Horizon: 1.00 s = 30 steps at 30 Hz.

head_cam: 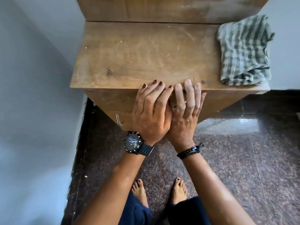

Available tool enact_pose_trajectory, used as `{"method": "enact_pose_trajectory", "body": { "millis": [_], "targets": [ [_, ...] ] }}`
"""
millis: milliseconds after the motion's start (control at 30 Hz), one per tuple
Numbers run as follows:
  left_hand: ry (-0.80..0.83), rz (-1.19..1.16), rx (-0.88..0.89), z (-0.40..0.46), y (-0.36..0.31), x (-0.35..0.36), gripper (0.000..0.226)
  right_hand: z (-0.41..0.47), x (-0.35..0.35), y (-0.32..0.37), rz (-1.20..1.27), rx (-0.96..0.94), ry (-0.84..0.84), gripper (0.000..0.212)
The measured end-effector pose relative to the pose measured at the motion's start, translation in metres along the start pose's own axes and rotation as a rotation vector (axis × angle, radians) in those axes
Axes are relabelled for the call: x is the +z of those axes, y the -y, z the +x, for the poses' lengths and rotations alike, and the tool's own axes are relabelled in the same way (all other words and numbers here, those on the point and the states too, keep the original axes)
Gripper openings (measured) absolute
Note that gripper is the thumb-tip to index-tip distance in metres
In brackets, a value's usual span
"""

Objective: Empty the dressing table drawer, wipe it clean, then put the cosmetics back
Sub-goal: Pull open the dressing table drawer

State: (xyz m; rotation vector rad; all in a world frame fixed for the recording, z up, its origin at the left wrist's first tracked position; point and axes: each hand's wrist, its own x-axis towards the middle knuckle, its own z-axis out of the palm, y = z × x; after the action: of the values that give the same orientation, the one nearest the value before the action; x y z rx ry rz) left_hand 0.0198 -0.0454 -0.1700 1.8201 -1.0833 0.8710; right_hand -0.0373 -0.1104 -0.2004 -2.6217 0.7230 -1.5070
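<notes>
Nearest to me are two bare feet [159,190] with dark-painted toenails, planted on a speckled stone floor [243,168], with the hems of dark blue trousers [138,211] over the ankles. Above them both forearms reach forward to the front of a wooden dressing table [138,57].

The left hand [151,111] wears a black watch [134,142] on the wrist; small pale marks show on its dial, too small and turned for me to read. Its fingers lie fairly straight and close together, the dark-painted tips resting just over the front edge of the tabletop. The right hand [186,109] sits touching it, side by side, with thin black bracelets [190,151] at the wrist and a ring on one finger. Its fingers are also long and together, laid up against the same front edge. Both palms cover the middle of the drawer front [110,99] below the top; whether any finger hooks a handle there I cannot tell, since the hands hide it. The drawer looks pushed in, so nothing inside it can be seen. A small metal fitting [118,119] shows on the lower cabinet front, to the left of the hands.

Further back, the scratched tabletop carries a crumpled grey-green checked cloth [243,51] at its right edge, well apart from the hands. Behind it rises a wooden back panel [170,8], with pale grey walls [32,78] on either side.
</notes>
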Motion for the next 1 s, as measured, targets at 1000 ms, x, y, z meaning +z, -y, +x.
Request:
{"method": "enact_pose_trajectory", "body": {
  "millis": [1000],
  "targets": [
    [0.729,-0.066,-0.240,0.039,-0.018,-0.077,0.071,0.021,-0.074,0.019,-0.092,0.078,0.957,0.052]
  ]
}}
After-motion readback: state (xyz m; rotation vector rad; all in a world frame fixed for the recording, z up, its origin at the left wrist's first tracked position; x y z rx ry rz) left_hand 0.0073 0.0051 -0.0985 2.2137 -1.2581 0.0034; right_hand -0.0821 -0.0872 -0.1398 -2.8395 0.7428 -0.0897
